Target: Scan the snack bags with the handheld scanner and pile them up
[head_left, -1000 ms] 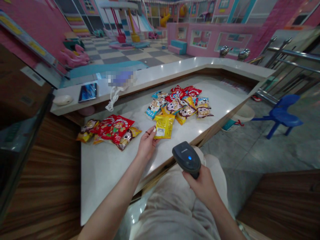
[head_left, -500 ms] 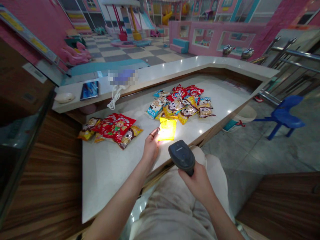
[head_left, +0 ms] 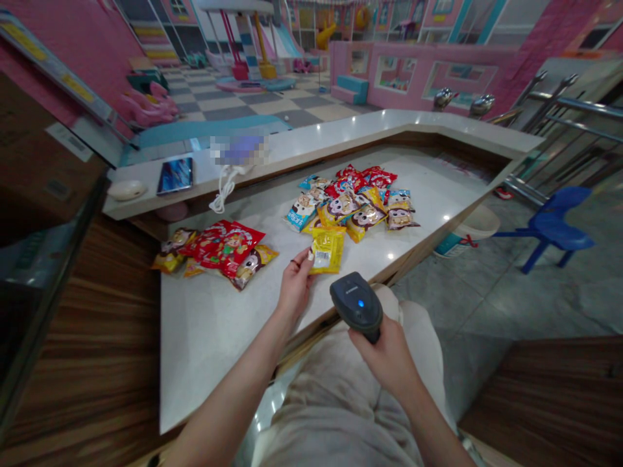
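Observation:
My left hand (head_left: 296, 280) pinches the left edge of a yellow snack bag (head_left: 329, 249), whose back with a printed barcode faces up. In my right hand (head_left: 384, 347) is a dark barcode scanner (head_left: 357, 302), its head pointed toward the bag and a small blue light lit on top. Just beyond the bag lies a pile of snack bags (head_left: 353, 201) in red, yellow and blue. Left of my left hand, a second group of red and yellow snack bags (head_left: 224, 250) rests on the white counter (head_left: 209, 363).
On the raised ledge (head_left: 311, 139) are a phone (head_left: 175, 176), a pale rounded object (head_left: 127, 189) and a blurred-out purple item with a white cable (head_left: 224, 191). To the right stand a white bucket (head_left: 474, 224), a blue chair (head_left: 559, 224) and metal railings (head_left: 574, 104).
The bright light on the yellow snack bag has gone out, so its barcode shows. A blue light has come on atop the scanner. Both hands have barely moved.

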### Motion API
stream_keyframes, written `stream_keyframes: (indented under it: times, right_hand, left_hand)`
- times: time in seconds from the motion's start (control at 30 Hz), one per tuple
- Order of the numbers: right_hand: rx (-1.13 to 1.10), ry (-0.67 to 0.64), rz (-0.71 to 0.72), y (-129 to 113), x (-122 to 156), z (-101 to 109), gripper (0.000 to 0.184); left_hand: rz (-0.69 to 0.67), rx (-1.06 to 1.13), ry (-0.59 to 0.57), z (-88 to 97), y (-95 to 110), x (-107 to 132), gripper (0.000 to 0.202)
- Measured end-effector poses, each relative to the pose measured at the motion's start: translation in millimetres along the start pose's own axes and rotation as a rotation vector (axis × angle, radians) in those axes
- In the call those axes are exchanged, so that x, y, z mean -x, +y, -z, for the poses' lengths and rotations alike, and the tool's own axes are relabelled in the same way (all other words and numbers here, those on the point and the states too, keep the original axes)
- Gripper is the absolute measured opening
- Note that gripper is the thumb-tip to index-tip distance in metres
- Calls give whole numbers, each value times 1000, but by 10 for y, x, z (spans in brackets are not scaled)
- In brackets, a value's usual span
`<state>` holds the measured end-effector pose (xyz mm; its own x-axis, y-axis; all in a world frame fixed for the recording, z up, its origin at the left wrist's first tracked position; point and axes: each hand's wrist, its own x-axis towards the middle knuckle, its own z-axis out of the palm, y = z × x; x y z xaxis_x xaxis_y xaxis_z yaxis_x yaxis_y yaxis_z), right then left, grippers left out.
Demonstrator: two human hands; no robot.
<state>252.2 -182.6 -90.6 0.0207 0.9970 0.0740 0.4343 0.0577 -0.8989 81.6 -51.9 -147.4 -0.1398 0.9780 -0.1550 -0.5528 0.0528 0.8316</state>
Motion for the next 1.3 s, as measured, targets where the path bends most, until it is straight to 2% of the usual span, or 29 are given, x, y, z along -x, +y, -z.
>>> stream_keyframes:
  times: [0.3,0.47,0.7,1.03,1.3]
  right_hand:
    - [2,1,12,-46,24,-2,12]
    - [-4,-16,-8,-38,21,-11,15]
    - [-27,-38,3,-21,20,-44,17]
    - [2,-21,21,-42,8,-51,15]
    - [29,-32,34,-28,18,-37,14]
  left_hand:
    - [-12,51,74,-28,-9,-18,36]
    - [-65,-49,-22,-30,-23,-10,50]
    - [-54,-33,-109,-28,-34,-3,39]
    - [-31,55,-22,-39,-30,2,29]
    - [22,65,-6,-83,9,40,29]
